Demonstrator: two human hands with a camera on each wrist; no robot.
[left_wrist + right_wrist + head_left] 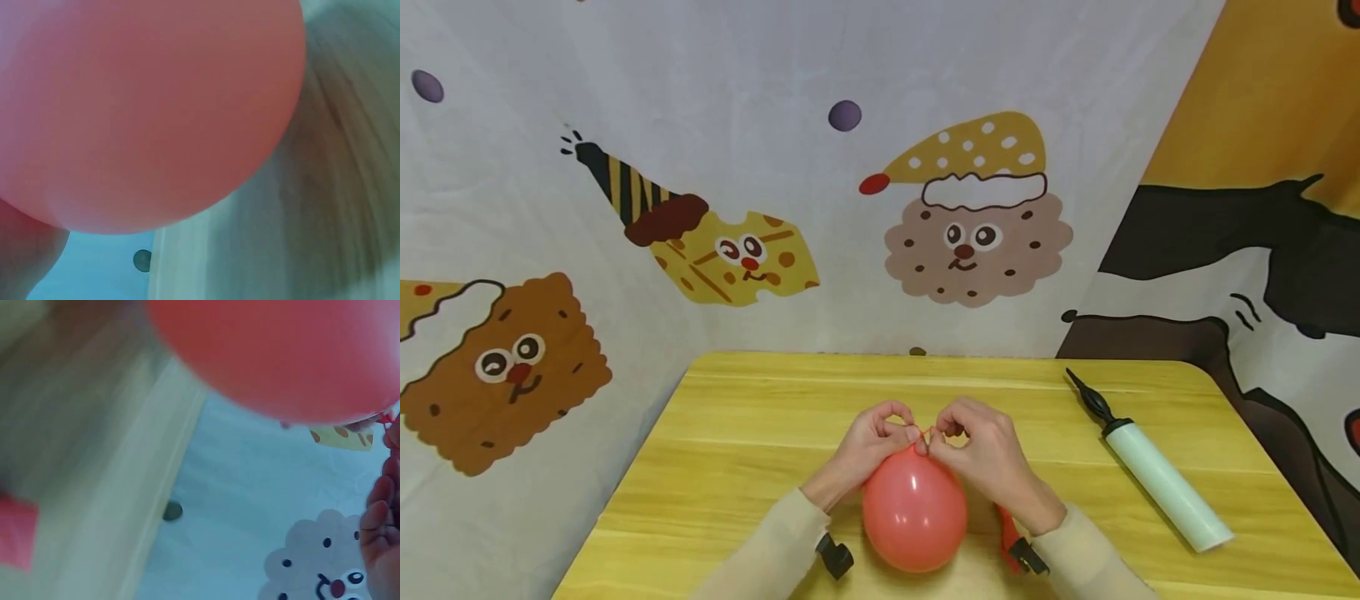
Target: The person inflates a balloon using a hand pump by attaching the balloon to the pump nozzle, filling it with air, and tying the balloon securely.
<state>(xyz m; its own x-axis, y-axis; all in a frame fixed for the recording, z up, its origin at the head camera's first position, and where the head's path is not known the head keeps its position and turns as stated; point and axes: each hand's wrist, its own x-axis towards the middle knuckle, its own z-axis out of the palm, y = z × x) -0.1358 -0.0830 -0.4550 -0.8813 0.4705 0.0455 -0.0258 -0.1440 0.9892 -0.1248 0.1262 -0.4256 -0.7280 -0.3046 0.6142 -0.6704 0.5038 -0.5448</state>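
Observation:
A round, inflated red balloon (914, 512) is in front of me, its neck pointing away toward the back of the table. My left hand (880, 442) pinches the neck between thumb and forefinger. From the other side my right hand (977, 437) pinches the thin stretched end of the neck. The fingertips of both hands nearly meet above the balloon. In the left wrist view the balloon (150, 112) fills most of the picture. The right wrist view shows the balloon (287, 356) at the top and curled fingers of my right hand (384, 531) at the edge.
A pale green hand pump (1165, 479) with a black nozzle lies at the right of the wooden table (737, 467). Something flat and red (1009, 533) lies below my right wrist, partly hidden. A cartoon-printed cloth (760, 100) hangs behind the table.

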